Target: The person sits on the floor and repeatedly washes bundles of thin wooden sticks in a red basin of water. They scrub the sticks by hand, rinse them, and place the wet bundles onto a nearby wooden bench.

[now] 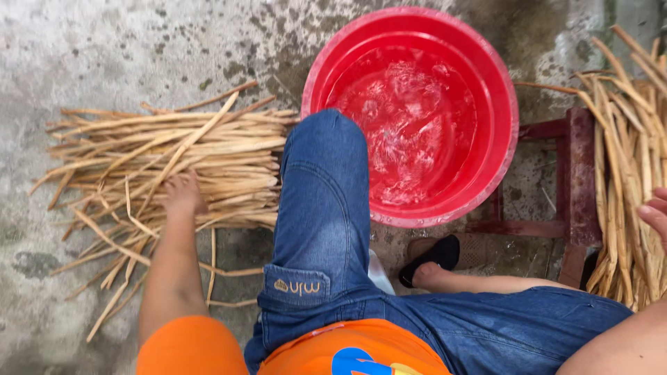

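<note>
Nearest the camera, at 6 o'clock, an orange shirt hem and a pair of blue denim shorts [326,229] fill the lower frame; one knee rises toward 12 o'clock, the other leg extends toward 4 o'clock and ends in a black slipper [434,255].

Work status, judged from the layout:
1. A loose pile of dried strips [174,160] lies on the concrete floor [83,48] at 9 o'clock, mostly aligned crosswise, with stray pieces fanning toward 7 o'clock.
2. A second bundle of strips [622,173] rests at 3 o'clock, draped over a dark red stool [577,173].
3. A red basin [500,83] of clear water stands at 12 o'clock, between the two bundles. No strips are visible in the water.
4. Which bundle is processed and which is pending cannot be told. Both are sizeable, so the work appears to be somewhere in its middle.

Hand status:
- Left hand [183,194]: lowered onto the near edge of the 9 o'clock pile, palm down, fingers curled into the strips. It is touching them; whether it has closed on any single strip cannot be told, as the fingertips are hidden.
- Right hand [654,217]: cut by the frame edge at 3 o'clock, beside the second bundle. Only part shows; its opening and any contact cannot be told.
</note>
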### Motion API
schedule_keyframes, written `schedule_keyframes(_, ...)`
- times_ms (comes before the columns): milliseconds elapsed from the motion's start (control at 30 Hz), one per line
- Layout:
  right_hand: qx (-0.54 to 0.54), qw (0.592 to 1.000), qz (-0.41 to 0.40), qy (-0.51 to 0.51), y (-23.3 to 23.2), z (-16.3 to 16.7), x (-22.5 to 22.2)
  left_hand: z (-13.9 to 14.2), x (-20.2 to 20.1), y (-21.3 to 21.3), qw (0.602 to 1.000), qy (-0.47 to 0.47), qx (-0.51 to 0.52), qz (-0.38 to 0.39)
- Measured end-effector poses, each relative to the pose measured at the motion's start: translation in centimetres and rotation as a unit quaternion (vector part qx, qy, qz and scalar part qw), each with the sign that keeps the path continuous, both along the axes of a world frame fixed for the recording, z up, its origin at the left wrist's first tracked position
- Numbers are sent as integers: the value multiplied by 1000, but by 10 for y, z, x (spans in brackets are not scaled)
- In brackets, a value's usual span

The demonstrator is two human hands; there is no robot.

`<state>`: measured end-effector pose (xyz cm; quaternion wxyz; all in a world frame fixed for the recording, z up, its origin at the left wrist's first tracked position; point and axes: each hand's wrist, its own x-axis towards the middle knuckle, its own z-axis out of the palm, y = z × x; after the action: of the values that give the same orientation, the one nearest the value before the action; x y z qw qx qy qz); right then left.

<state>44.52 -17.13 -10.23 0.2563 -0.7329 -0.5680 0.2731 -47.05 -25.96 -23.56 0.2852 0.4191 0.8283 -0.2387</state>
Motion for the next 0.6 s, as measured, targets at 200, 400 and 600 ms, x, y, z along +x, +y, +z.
schedule_keyframes(200, -55, 998, -32, 3, 21, 24, -52, -33, 35, -21, 975, 74, 163, -129)
schedule_keyframes(400, -95, 995, -36, 9, 28, 42, -99, -29, 21, -31, 959, 90, 205, -173)
schedule_keyframes(600, -105, 994, 2, -2, 41, 30, -108, 3, -8, -23, 995, -29, 47, -85)
